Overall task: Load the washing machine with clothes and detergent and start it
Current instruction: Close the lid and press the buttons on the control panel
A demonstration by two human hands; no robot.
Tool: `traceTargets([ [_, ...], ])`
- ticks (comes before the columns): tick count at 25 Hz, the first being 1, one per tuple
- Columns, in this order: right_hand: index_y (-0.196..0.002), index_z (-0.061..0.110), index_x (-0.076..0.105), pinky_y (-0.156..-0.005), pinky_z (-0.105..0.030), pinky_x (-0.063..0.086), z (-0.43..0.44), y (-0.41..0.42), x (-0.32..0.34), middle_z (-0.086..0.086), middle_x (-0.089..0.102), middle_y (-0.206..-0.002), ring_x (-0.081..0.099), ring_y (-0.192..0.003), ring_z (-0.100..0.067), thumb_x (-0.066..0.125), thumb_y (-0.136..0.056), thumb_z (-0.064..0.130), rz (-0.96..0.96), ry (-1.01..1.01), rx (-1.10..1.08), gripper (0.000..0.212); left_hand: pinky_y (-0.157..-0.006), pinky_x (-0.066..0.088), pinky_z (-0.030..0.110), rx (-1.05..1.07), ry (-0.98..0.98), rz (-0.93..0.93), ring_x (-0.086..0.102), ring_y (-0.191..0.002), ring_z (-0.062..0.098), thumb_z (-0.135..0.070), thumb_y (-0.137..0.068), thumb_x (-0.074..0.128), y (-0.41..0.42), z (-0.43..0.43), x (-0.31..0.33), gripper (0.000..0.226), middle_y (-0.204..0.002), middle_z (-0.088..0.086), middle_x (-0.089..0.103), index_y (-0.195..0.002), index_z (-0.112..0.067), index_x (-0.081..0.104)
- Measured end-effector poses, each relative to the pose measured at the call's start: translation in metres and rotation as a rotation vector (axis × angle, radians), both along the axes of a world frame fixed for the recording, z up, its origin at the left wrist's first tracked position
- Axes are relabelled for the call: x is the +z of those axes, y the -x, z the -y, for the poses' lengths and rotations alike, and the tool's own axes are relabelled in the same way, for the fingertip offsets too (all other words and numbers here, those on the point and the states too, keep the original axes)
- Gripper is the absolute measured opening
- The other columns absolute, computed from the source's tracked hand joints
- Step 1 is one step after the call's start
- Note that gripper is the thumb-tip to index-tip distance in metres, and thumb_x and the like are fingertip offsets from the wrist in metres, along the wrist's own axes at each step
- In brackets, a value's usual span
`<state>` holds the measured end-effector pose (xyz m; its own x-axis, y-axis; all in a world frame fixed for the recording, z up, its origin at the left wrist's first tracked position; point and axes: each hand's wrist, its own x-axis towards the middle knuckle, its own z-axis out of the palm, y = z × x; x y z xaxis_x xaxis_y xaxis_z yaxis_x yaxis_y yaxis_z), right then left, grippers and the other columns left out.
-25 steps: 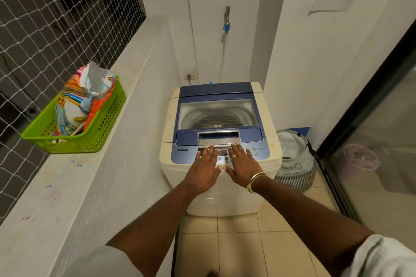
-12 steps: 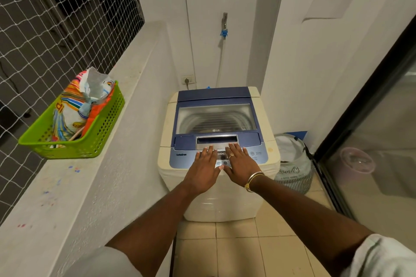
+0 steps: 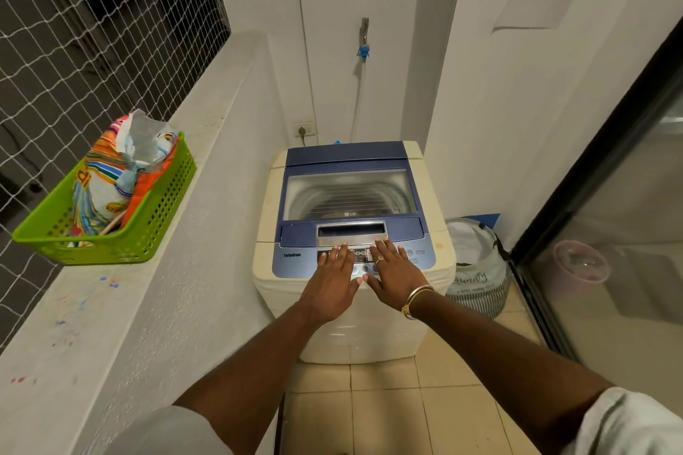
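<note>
A cream top-loading washing machine (image 3: 373,329) with a blue lid stands ahead, its lid (image 3: 349,192) shut and the drum visible through the window. My left hand (image 3: 332,277) and my right hand (image 3: 393,271) lie flat, fingers spread, side by side on the blue control panel (image 3: 295,262) at the front. Neither hand holds anything. A colourful detergent bag (image 3: 111,177) sits in a green basket (image 3: 155,218) on the ledge to the left. A white laundry bag (image 3: 476,270) stands on the floor right of the machine.
A concrete ledge (image 3: 74,325) runs along the left under a net-covered opening. A tap with a hose (image 3: 364,48) and a wall socket (image 3: 305,129) are behind the machine. A glass sliding door (image 3: 610,233) closes the right side. Beige tiles (image 3: 388,417) cover the floor.
The view has tilted slightly, so the machine sits lower in the frame. Both hands stay flat on the control panel.
</note>
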<state>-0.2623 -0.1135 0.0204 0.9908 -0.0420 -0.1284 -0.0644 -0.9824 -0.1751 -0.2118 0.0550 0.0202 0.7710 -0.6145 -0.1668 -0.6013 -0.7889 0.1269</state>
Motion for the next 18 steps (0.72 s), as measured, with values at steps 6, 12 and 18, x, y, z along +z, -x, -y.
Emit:
traceTargets([
  [6, -0.156, 0.018, 0.011, -0.121, -0.041, 0.002, 0.0023, 0.0005, -0.0021, -0.004, 0.005, -0.164, 0.001, -0.151, -0.024, 0.030, -0.101, 0.053, 0.002, -0.009, -0.003, 0.068, -0.122, -0.002, 0.039, -0.006, 0.021, 0.000, -0.003, -0.153, 0.024, -0.050, -0.104, 0.022, 0.0013, 0.0034, -0.0008, 0.066, -0.165, 0.006, -0.003, -0.157, -0.016, 0.003],
  [12, -0.156, 0.016, 0.011, -0.123, -0.043, 0.007, 0.0022, 0.0017, -0.0053, -0.005, 0.005, -0.164, 0.001, -0.151, -0.024, 0.033, -0.101, 0.051, -0.018, -0.032, 0.011, 0.069, -0.122, -0.001, 0.038, -0.012, 0.040, 0.002, 0.000, -0.153, 0.025, -0.050, -0.104, 0.023, 0.0036, 0.0024, -0.0077, 0.066, -0.166, 0.007, 0.000, -0.157, -0.015, 0.006],
  [18, -0.155, 0.012, 0.012, -0.123, -0.041, 0.008, 0.0053, 0.0065, -0.0094, -0.007, 0.007, -0.164, 0.003, -0.151, -0.024, 0.035, -0.101, 0.049, -0.034, -0.061, 0.012, 0.069, -0.123, 0.003, 0.041, -0.025, 0.031, -0.015, 0.001, -0.153, 0.025, -0.048, -0.104, 0.025, 0.0089, 0.0032, -0.0094, 0.066, -0.165, 0.008, 0.001, -0.157, -0.013, 0.006],
])
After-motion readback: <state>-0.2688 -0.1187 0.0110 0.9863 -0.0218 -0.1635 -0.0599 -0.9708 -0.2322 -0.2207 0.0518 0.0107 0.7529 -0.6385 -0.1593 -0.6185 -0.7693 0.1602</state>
